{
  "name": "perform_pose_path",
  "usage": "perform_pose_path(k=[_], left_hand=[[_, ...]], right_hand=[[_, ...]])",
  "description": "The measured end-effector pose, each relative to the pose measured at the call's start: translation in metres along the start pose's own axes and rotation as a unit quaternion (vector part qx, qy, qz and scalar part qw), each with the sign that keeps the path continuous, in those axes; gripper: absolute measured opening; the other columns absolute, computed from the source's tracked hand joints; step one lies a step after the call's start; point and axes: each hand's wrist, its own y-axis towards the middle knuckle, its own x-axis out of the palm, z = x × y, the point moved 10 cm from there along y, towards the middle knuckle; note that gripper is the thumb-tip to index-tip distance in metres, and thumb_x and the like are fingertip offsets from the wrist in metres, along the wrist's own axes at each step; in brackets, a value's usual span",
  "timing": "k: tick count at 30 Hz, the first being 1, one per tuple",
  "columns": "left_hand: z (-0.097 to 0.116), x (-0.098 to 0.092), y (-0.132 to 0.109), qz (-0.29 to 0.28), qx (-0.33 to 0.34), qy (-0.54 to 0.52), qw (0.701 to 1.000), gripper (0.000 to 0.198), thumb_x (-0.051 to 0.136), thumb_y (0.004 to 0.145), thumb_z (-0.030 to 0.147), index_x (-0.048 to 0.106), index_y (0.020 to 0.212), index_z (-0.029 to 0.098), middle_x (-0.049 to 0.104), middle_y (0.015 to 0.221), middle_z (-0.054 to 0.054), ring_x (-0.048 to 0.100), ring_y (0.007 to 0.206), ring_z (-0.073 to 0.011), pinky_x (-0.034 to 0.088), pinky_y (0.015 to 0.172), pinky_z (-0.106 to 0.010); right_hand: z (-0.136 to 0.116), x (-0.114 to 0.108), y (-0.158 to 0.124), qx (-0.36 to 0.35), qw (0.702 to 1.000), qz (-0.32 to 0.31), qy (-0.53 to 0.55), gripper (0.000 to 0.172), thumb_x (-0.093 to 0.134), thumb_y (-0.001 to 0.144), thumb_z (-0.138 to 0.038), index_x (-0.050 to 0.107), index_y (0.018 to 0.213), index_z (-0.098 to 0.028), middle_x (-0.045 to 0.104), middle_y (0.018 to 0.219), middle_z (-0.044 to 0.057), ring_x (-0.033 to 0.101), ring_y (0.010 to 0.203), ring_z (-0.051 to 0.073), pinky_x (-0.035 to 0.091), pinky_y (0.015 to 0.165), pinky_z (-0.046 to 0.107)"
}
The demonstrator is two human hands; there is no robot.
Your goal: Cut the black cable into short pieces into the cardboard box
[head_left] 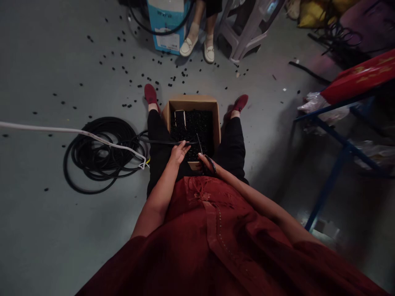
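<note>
The seated person's left hand (178,153) has its fingers (182,145) curled shut around a thin black cable (160,142), drawn level across the lap. The right hand (206,161) closes its fingers (202,157) on black-handled scissors (211,164), their tips pointing up just beside the cable. Directly below both hands, at 12 o'clock from the lap, a cardboard box (191,102) sits between the feet, heaped with short black rubber pieces (193,128). More pieces litter the floor (46,82). A coil of black cable (98,158) lies at 9 o'clock, and a co-worker's white shoes (188,47) stand at 12 o'clock.
</note>
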Motion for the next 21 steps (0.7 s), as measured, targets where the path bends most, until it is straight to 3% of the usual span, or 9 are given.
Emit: perform_pose_path(k=[8, 16, 21], left_hand=[[-0.001, 0.002, -0.001, -0.01, -0.003, 0.013, 1.0, 0.011, 0.068, 0.08, 0.008, 0.061, 0.073, 0.013, 0.069, 0.072, 0.0, 0.069, 0.078, -0.0114, 0.052, 0.098, -0.038], [-0.004, 0.0, 0.0, -0.005, -0.004, 0.021, 1.0, 0.012, 0.068, 0.08, 0.008, 0.061, 0.073, 0.013, 0.068, 0.071, 0.0, 0.069, 0.087, -0.0137, 0.051, 0.099, -0.039], [-0.004, 0.001, 0.0, -0.007, -0.002, 0.027, 1.0, 0.012, 0.063, 0.083, 0.007, 0.061, 0.073, 0.013, 0.069, 0.072, -0.001, 0.069, 0.089, -0.0139, 0.05, 0.101, -0.039]], right_hand=[[-0.004, 0.002, -0.008, 0.027, 0.998, 0.009, 0.055, 0.034, 0.046, 0.094, -0.054, 0.046, 0.098, -0.02, 0.058, 0.071, 0.001, 0.056, 0.056, 0.012, 0.045, 0.051, 0.022], [-0.006, -0.008, -0.003, -0.015, 0.999, 0.028, -0.041, 0.034, 0.046, 0.093, -0.054, 0.048, 0.089, -0.021, 0.05, 0.06, -0.003, 0.047, 0.045, 0.01, 0.042, 0.041, 0.021], [-0.007, -0.009, 0.0, -0.036, 0.997, 0.023, -0.06, 0.028, 0.056, 0.088, -0.045, 0.04, 0.081, -0.022, 0.043, 0.056, -0.007, 0.04, 0.04, 0.008, 0.034, 0.037, 0.019]])
